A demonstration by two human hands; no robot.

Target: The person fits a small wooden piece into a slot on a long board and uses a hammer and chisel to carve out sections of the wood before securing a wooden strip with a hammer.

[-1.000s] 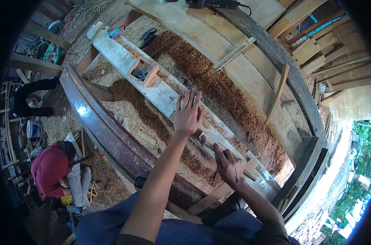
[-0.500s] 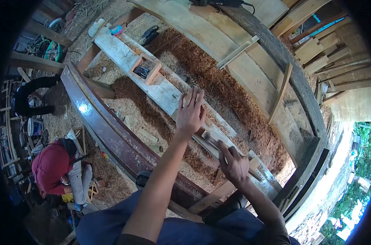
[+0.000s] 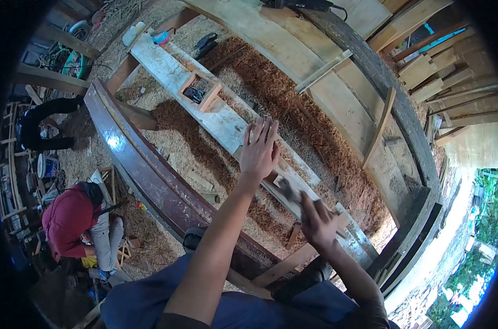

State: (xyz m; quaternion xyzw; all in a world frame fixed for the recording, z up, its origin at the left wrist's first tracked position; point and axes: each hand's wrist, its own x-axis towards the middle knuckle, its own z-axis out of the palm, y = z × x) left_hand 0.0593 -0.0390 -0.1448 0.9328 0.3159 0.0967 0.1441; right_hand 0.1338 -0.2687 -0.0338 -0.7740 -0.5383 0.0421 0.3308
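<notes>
My left hand [image 3: 259,156] lies over a wooden piece [image 3: 272,176] on a long pale plank [image 3: 164,64], with its fingers stretched out and its palm down. My right hand [image 3: 319,223] is wrapped round a hammer [image 3: 289,190], whose head is smeared by motion. That head shows close to the near end of the wooden piece, a little to the right of my left hand. Farther up the plank stands a small wooden box [image 3: 210,97] with dark nails [image 3: 193,95] inside.
A curved brown hull side [image 3: 150,172] runs along the left, and wide boards [image 3: 292,46] curve along the right. Wood shavings [image 3: 260,71] cover the ground below. At lower left a person in red [image 3: 70,222] bends down; another person in black [image 3: 43,126] is behind.
The hammer has lifted slightly and its head is more blurred. My right hand has tilted with it. My left hand stays on the wooden piece, and the view has shifted a little.
</notes>
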